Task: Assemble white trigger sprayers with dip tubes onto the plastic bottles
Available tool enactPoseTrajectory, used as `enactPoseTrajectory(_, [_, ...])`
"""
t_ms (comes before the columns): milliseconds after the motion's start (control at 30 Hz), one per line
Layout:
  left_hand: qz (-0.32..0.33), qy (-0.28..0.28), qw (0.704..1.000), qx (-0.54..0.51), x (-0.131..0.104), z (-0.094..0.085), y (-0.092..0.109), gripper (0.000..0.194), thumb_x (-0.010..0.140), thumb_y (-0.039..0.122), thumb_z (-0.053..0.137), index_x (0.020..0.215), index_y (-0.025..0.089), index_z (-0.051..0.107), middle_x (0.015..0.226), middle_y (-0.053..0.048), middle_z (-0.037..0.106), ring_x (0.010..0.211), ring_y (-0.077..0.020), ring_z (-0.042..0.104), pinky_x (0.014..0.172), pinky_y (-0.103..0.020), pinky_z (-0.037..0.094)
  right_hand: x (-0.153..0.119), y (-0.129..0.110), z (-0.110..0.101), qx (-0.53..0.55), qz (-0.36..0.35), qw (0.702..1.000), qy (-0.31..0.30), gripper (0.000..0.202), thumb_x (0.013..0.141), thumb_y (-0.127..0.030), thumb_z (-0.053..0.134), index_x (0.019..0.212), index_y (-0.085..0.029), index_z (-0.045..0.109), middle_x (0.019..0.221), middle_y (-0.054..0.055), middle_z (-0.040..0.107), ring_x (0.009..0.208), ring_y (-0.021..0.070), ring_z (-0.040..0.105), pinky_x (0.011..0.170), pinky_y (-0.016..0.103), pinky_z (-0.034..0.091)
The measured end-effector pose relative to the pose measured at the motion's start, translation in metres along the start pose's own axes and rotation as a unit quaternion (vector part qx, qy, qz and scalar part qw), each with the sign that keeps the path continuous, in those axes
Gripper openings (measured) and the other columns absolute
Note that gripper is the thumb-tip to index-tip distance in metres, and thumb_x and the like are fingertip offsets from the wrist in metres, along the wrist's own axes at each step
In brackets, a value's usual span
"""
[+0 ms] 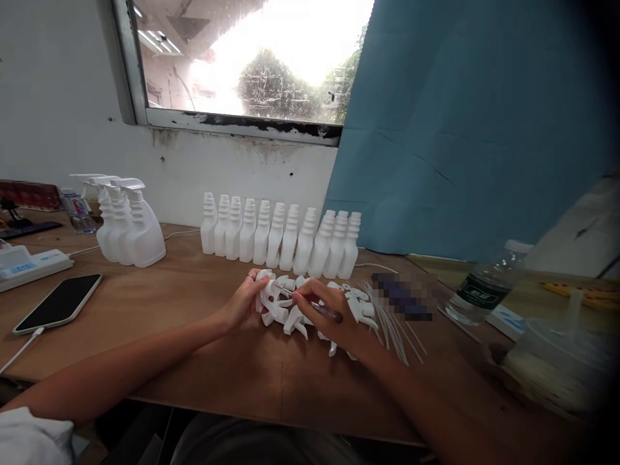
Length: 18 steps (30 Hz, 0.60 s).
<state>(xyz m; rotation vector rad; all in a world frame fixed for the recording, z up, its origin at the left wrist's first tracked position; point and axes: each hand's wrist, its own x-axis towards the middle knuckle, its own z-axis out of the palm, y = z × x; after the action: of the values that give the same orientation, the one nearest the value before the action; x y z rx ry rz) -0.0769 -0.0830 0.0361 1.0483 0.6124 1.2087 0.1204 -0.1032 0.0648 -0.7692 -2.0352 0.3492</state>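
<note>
My left hand (247, 297) is closed around a white spray trigger head (266, 287), in front of the row of bottles. A screwdriver (332, 314) with a brownish handle and a thin metal shaft is gripped in my right hand (327, 307). Its shaft points left at the trigger head; whether the tip touches it I cannot tell. Beneath and between both hands lies a pile of white spray trigger parts (295, 320). More white parts (358, 303) lie just past my right hand, beside a bundle of thin white tubes (392, 329).
White bottles without tops (276, 236) stand in a row by the wall. Several bottles with spray heads (140, 232) stand left, near a phone (61, 303) and a power strip (33, 268). To the right are a water bottle (484, 287) and a plastic cup (557, 361).
</note>
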Motion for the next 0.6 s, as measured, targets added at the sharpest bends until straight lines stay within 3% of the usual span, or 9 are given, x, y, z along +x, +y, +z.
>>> enactPoseTrajectory(67, [0.016, 0.003, 1.0, 0.004, -0.001, 0.0, 0.0, 0.048, 0.076, 0.048, 0.072, 0.089, 0.021, 0.035, 0.072, 0.004, 0.053, 0.054, -0.0088, 0.048, 0.047, -0.019, 0.038, -0.001, -0.003, 0.005, -0.001, -0.001, 1.0, 0.022, 0.028, 0.092, -0.035, 0.054, 0.069, -0.02, 0.053, 0.059, -0.002, 0.057, 0.05, 0.0089, 0.047, 0.051, 0.023, 0.038])
enactPoseTrajectory(267, [0.051, -0.01, 0.998, 0.037, -0.002, -0.004, -0.006, 0.04, 0.085, 0.05, 0.063, 0.096, 0.021, 0.038, 0.083, 0.002, 0.055, 0.069, -0.0102, 0.053, 0.062, -0.021, 0.044, -0.003, -0.009, 0.02, 0.142, 0.101, 0.982, 0.07, 0.032, 0.095, -0.037, 0.049, 0.068, -0.022, 0.045, 0.058, -0.002, 0.061, 0.045, 0.0101, 0.053, 0.045, 0.023, 0.043])
enactPoseTrajectory(467, [0.046, -0.003, 0.997, 0.058, -0.003, -0.003, -0.005, 0.04, 0.085, 0.049, 0.063, 0.096, 0.022, 0.036, 0.083, 0.002, 0.054, 0.066, -0.0103, 0.052, 0.061, -0.022, 0.045, -0.008, -0.001, 0.022, 0.038, 0.035, 0.997, 0.053, 0.027, 0.094, -0.03, 0.05, 0.069, -0.021, 0.048, 0.065, 0.0, 0.062, 0.049, 0.0089, 0.053, 0.049, 0.023, 0.042])
enactPoseTrajectory(600, [0.052, -0.013, 0.996, 0.068, -0.004, -0.002, 0.0, 0.039, 0.084, 0.048, 0.063, 0.093, 0.022, 0.035, 0.077, 0.004, 0.052, 0.057, -0.0086, 0.047, 0.05, -0.02, 0.04, -0.004, 0.0, 0.02, 0.126, 0.058, 0.989, 0.052, 0.03, 0.093, -0.031, 0.048, 0.066, -0.022, 0.041, 0.065, 0.0, 0.063, 0.051, 0.0108, 0.057, 0.049, 0.024, 0.046])
